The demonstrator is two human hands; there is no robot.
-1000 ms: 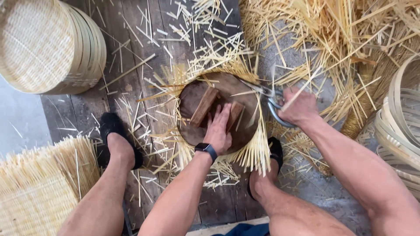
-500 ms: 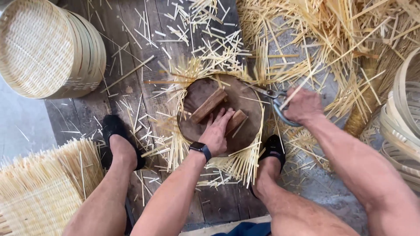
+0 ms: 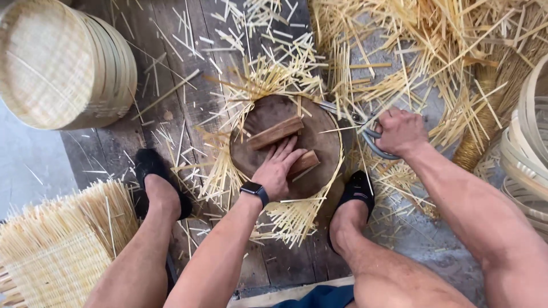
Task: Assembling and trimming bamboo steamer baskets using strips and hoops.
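The left hand (image 3: 278, 171) has slid lower, fingers (image 3: 288, 149) spread flat between two wood blocks (image 3: 276, 132); the right hand (image 3: 401, 132) grips scissors (image 3: 355, 121).

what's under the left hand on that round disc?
The left hand presses flat on the round wooden disc, partly covering the lower of two wooden blocks. Bamboo strips stick out all around from under the disc. What lies beneath the palm is hidden.
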